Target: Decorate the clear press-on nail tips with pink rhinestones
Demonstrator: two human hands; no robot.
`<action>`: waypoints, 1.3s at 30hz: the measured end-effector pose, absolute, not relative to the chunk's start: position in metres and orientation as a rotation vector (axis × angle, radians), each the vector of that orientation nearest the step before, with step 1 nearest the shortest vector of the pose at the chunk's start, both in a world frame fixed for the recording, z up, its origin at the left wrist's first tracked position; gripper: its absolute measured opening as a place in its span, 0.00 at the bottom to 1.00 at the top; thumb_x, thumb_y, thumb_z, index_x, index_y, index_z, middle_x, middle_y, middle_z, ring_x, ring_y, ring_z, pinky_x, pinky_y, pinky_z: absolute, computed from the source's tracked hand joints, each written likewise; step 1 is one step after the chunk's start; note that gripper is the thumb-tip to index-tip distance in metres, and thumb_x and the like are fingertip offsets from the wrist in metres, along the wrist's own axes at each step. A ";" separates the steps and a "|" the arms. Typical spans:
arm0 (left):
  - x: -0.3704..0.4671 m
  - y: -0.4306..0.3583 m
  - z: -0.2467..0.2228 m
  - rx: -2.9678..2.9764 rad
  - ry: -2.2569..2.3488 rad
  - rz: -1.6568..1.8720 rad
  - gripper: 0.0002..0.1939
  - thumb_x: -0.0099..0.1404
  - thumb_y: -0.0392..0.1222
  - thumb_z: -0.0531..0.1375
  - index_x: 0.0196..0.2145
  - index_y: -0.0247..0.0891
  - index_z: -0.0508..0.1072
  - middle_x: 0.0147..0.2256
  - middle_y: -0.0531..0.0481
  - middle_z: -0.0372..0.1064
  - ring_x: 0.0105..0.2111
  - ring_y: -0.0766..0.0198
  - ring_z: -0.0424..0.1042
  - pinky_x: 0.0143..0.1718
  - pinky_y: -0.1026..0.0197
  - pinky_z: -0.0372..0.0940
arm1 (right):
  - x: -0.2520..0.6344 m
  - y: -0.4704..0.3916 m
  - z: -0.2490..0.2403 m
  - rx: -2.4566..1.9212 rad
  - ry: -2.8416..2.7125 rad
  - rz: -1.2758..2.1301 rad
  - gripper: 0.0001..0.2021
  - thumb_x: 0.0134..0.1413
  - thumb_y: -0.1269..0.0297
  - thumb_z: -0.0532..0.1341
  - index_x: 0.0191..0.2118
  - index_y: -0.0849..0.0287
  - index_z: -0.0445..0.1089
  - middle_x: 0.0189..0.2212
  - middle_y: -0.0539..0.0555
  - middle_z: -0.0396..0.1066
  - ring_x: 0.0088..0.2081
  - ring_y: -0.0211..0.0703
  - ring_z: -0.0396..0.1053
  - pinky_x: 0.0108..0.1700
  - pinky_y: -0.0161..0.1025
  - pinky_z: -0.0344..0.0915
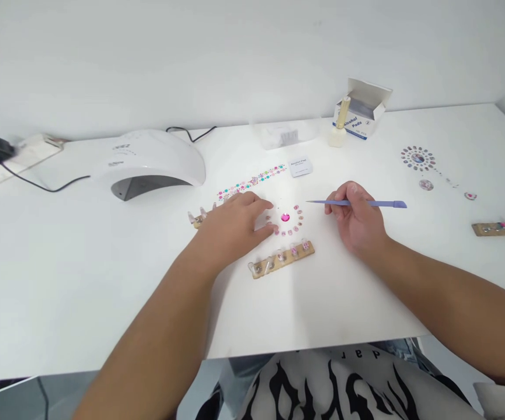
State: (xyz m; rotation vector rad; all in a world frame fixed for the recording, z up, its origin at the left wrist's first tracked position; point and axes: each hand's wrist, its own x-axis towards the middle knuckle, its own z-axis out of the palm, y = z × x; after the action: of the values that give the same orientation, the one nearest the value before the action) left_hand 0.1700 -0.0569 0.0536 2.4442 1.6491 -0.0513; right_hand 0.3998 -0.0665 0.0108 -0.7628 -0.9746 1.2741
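Observation:
My right hand (360, 219) pinches a slim purple tool with a fine pointed tip (388, 204). The tool lies nearly level above the table, its tip pointing left; whether it is a brush or tweezers I cannot tell. My left hand (239, 224) rests palm down, thumb and forefinger apart, at the left side of a ring of small pink gems (300, 217). A larger magenta gem (285, 217) sits inside that ring. Just below is a wooden strip (283, 262) carrying several clear nail tips, some with pink decoration. Part of another nail tip strip (197, 221) is hidden behind my left hand.
A white nail lamp (160, 157) stands at left. Behind the gems lie a colourful gem sticker strip (252, 182) and an alcohol pad packet (300, 166). A polish bottle (337, 135) and alcohol pads box (357, 123) stand behind. More gems (417, 158) and a decorated strip (501, 227) lie right.

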 end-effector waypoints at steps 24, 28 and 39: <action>0.188 -0.049 0.051 2.338 1.700 -0.077 0.24 0.64 0.55 0.55 0.55 0.48 0.69 0.50 0.49 0.71 0.46 0.50 0.72 0.35 0.56 0.63 | 0.399 -0.063 0.005 -0.709 -0.850 1.390 0.19 0.54 0.48 0.61 0.23 0.58 0.64 0.14 0.44 0.54 0.21 0.35 0.55 0.31 0.37 0.58; 0.190 -0.048 0.051 2.285 1.722 -0.023 0.23 0.63 0.52 0.55 0.54 0.47 0.69 0.50 0.49 0.72 0.44 0.51 0.72 0.35 0.56 0.64 | 0.400 -0.061 0.004 -0.696 -0.854 1.405 0.19 0.54 0.47 0.61 0.24 0.58 0.64 0.14 0.44 0.54 0.21 0.35 0.55 0.31 0.37 0.57; 0.188 -0.047 0.044 2.163 1.632 0.219 0.11 0.63 0.48 0.53 0.36 0.42 0.70 0.35 0.50 0.72 0.31 0.59 0.69 0.31 0.60 0.61 | 0.400 -0.061 0.001 -0.653 -0.911 1.497 0.20 0.55 0.45 0.60 0.25 0.58 0.66 0.14 0.44 0.57 0.22 0.36 0.60 0.33 0.38 0.58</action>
State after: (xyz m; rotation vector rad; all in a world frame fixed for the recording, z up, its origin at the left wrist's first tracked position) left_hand 0.1882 -0.0472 0.0444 2.1627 1.6317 0.2186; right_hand 0.3998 -0.0606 0.0008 -0.6528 -0.9107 1.4970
